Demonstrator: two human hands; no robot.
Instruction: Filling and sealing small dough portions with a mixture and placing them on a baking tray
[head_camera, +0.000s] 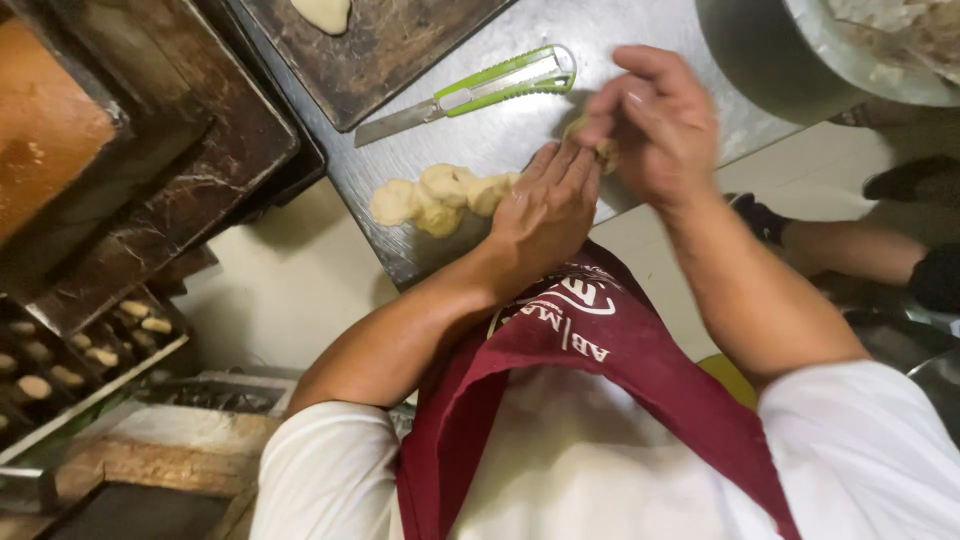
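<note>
Just dough piece (604, 150) between both hands' fingers (560, 165).

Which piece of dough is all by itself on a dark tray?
The pale dough piece at the top edge, alone on the dark baking tray. The other dough pieces sit bunched together on the metal table.

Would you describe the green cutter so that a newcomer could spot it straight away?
Start at the dark metal worktable in front of the person. Between the dark baking tray and the pile of dough pieces lies the utility knife, flat, blade extended. It is the only bright green thing there, long and thin beside pale, rounded dough.
</note>
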